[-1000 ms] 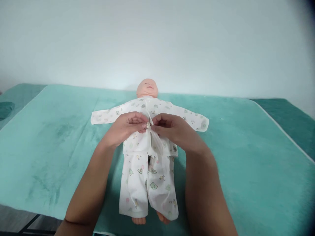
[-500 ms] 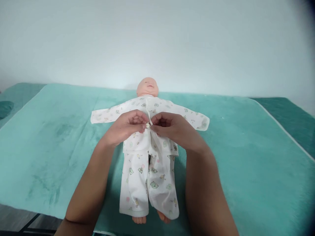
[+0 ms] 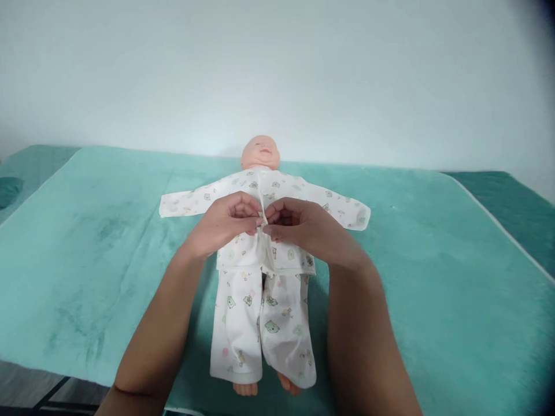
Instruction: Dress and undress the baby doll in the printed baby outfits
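A baby doll (image 3: pixel 260 152) lies on its back, head away from me, in a white printed shirt (image 3: pixel 240 253) and matching trousers (image 3: pixel 238 323). Both sleeves stretch out sideways, and the doll's toes show below the trouser legs. At the middle of the shirt front, my left hand (image 3: pixel 228 225) pinches one edge of the front opening between thumb and fingers. Facing it, my right hand (image 3: pixel 310 228) is closed on the other edge, its fingertips almost touching the left ones. The fastening between the fingertips is mostly hidden.
A light turquoise blanket (image 3: pixel 433 277) covers the table under the doll. Darker green cloth (image 3: pixel 498 193) shows at the back right. Behind stands a plain pale wall (image 3: pixel 277 69). Grey floor (image 3: pixel 26 387) is visible past the table edge at the lower left.
My fingertips have drawn closer together at the shirt opening. The pale button seen between them before is now mostly covered. The doll lies as before.
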`<state>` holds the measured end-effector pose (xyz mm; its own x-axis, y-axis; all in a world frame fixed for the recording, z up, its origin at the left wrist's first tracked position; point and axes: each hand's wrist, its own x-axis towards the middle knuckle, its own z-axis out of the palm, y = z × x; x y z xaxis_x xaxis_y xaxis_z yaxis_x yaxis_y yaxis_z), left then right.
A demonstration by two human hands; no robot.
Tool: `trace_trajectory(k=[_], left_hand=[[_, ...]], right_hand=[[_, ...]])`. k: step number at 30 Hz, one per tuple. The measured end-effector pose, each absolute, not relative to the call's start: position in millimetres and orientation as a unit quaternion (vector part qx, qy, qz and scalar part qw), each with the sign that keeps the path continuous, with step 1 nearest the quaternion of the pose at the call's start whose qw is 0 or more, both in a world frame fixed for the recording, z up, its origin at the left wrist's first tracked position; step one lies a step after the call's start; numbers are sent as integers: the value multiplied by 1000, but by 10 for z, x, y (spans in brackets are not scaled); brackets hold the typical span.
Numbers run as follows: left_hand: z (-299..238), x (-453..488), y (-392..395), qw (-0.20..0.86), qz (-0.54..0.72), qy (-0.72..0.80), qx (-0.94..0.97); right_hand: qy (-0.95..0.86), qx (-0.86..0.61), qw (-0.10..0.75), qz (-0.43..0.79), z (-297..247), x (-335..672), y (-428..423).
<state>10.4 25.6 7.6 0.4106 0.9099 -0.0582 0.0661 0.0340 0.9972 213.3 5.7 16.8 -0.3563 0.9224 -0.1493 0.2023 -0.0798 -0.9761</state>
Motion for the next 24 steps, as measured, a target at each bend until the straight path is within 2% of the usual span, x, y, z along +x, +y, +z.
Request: trace_trajectory(k=[10,15,20,24], left_hand=[[56,123,250,578,343,438,597],[61,73,271,618,335,391,595],[134,30,250,601,296,395,629],[168,13,244,597,268,408,636]], right_hand=[[-630,-514,299,500,188,2033,51],[-610,-449,332,562,159,2078,75],[-628,-406,378,546,249,2058,5],[-673,-322,318,585,384,2012,-159]])
